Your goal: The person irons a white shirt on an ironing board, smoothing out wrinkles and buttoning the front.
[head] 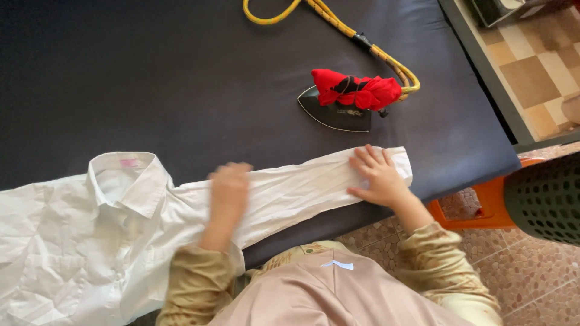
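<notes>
The crumpled white cotton shirt [90, 241] looked light and limp, best pinned at its sleeve, where the right hand [377, 176] and blurred left hand [228, 196] pressed flat, each grip open, on the dark padded surface [151, 78].

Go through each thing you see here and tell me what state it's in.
White shirt: creased, flat, sleeve stretched out.
Sleeve: pressed under both hands.
Left hand: open, blurred, on sleeve.
Right hand: fingers spread, flat near cuff.
Iron: resting flat, handle wrapped in red cloth.
Yellow cord: attached, looped.
</notes>
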